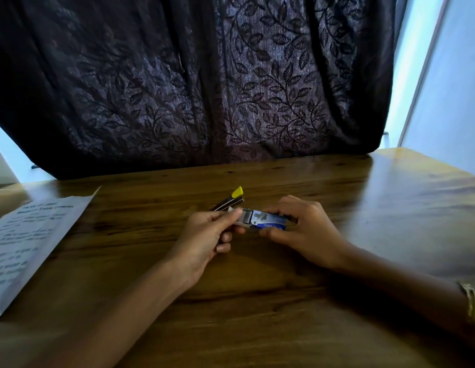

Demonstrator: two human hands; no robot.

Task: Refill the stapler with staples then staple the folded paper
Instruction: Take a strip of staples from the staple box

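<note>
A small blue and white staple box is held just above the wooden table, its inner tray slid partly out to the left with grey staples showing. My right hand grips the box's sleeve from the right. My left hand pinches the tray's open end between thumb and fingers. The stapler, dark metal with a yellow tip, lies on the table just behind my left hand. The printed paper lies at the left edge of the table.
A dark leaf-patterned curtain hangs right behind the table's far edge. Pale walls show at both sides. A band sits on my right wrist.
</note>
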